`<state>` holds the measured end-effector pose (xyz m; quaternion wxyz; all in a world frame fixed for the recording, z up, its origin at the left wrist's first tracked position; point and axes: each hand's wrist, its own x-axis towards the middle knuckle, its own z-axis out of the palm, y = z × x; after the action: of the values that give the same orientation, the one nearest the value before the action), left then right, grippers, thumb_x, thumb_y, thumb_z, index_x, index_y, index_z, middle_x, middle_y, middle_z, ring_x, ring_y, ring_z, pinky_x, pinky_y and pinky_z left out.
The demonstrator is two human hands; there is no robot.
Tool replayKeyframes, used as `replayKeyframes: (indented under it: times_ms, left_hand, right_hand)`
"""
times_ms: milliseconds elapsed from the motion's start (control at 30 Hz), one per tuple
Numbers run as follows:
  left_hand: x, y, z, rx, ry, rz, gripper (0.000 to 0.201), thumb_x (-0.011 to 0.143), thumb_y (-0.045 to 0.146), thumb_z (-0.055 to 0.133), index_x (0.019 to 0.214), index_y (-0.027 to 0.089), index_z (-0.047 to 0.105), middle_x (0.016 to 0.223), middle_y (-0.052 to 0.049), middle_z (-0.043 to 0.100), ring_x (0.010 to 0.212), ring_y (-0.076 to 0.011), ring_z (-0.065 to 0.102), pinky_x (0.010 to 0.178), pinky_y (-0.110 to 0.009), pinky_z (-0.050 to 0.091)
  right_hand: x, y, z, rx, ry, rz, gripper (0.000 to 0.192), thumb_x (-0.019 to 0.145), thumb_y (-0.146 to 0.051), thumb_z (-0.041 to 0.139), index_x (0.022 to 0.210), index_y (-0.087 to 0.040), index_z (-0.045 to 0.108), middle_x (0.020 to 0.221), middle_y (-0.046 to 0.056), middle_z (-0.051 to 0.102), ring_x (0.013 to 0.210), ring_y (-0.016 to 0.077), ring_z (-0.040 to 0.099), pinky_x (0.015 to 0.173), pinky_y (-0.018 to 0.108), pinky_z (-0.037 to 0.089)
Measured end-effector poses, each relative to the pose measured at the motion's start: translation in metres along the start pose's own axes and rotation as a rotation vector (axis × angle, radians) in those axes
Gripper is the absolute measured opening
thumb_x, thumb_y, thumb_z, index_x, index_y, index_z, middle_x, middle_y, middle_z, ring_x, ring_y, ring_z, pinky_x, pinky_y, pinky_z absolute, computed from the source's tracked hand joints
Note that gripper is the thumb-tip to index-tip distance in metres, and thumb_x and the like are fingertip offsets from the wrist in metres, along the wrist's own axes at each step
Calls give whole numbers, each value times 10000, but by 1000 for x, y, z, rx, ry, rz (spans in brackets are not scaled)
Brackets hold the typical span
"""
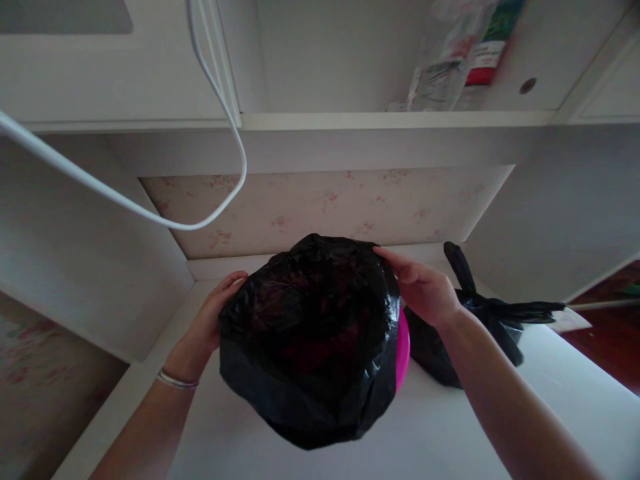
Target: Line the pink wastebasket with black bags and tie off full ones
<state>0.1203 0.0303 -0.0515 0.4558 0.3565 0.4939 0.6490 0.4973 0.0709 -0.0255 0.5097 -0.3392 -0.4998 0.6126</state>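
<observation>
A black garbage bag [310, 407] lines a pink bin [403, 350], its mouth spread wide and its edge folded down over the outside. Only a strip of the bin's pink side shows on the right, and a dim pink tint comes through the plastic inside. My left hand [217, 310], with a silver bangle at the wrist, grips the bag's left rim; its fingers are partly behind the plastic. On the far right rim, my right hand [425, 287] holds the bag with its fingertips at the edge.
A tied black bag [445, 360] stands on the white desktop [430, 433] behind my right forearm. A white cable [195, 225] loops down at the upper left. Overhead, a white shelf [400, 120] holds clear plastic packaging [440, 83]. Side panels bound the nook.
</observation>
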Motion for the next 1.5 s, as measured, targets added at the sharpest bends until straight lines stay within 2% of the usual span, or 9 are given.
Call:
replayKeyframes:
  times_ms: [167,367,467,567,667,867,1033,1300,1500]
  left_hand:
    - [11,3,6,31,29,150,364,541,254,930,847,213,737,874,4,729,778,-175,661,687,-256,521]
    - [-5,9,1,-41,172,418,332,596,232,904,477,203,595,861,29,680,908,-146,616,846,-219,491]
    - [-20,16,-7,-109,195,407,260,611,168,900,602,218,645,904,46,701,938,-149,634,832,-212,506]
    - [-37,19,-20,-184,224,314,455,627,138,905,993,340,724,1020,80,728,989,-151,654,821,-204,535]
    - [-54,18,-36,-316,137,96,516,666,259,894,1133,380,709,1127,49,752,1032,-207,684,826,-276,590]
    - [-76,2,-63,-311,-21,-268,462,646,214,863,1101,249,790,1072,-48,812,865,-221,752,725,-271,623]
    - [-86,0,-65,-204,-161,-414,230,698,342,891,890,229,834,837,-65,817,722,-236,758,626,-301,632]
    - [-95,17,-48,-302,-74,-175,283,645,294,931,890,239,801,780,1,793,564,-156,693,492,-235,595]
    - [-103,20,-46,-464,-112,-181,290,750,285,872,1022,315,777,909,15,834,668,-218,779,573,-313,668]
  right_hand:
    - [10,-6,13,-6,-17,-69,402,792,-305,614,1154,-287,787,1402,-7,683,1468,301,469,1286,543,242]
    - [-2,-16,25,-222,-1,-277,425,806,-377,799,1228,-370,750,1527,-47,574,1490,285,439,1268,499,298]
    - [-18,-17,23,-185,-5,-303,505,818,-400,796,1312,-401,693,1514,-31,587,1378,285,571,1175,494,444]
    - [-37,-14,16,-160,23,-290,617,854,-430,765,1434,-472,560,1543,-34,558,1300,258,638,1080,455,537]
    - [-57,-10,0,-188,17,-249,572,942,-512,634,1488,-512,465,1578,-30,519,1301,254,642,1029,451,574]
    - [-92,-14,-20,-229,-9,-186,571,951,-539,622,1500,-476,478,1572,37,528,1185,272,709,943,429,618]
    - [-98,-17,-4,-361,-44,-8,551,847,-452,798,1361,-303,670,1213,84,772,1060,258,743,912,385,633]
    - [-79,-28,15,-153,2,-341,303,881,-265,710,1163,-355,771,1239,18,763,1166,230,716,975,371,622]
    - [-55,-36,33,-520,51,-843,386,820,-125,797,1117,-372,785,1260,21,698,1200,212,658,1056,392,568]
